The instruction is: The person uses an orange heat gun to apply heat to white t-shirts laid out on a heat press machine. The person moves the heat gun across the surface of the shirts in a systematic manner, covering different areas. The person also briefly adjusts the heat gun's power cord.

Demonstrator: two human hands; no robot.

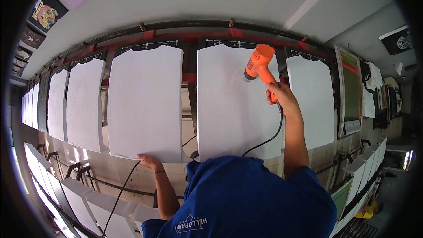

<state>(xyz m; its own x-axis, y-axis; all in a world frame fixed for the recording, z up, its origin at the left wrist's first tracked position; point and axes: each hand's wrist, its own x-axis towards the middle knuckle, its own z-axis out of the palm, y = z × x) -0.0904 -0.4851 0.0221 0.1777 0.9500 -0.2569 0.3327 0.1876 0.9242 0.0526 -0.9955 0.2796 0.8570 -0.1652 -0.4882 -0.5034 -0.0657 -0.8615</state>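
The heat gun [261,61] is bright orange — dark nozzle [249,76], black cord [281,115].

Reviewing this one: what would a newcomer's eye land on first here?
The bright orange heat gun, gripped in the person's right hand over a white panel right of centre. Then the row of white panels across the picture, with the left hand at the lower edge of one. Last, the broad blue shirt at the bottom centre.
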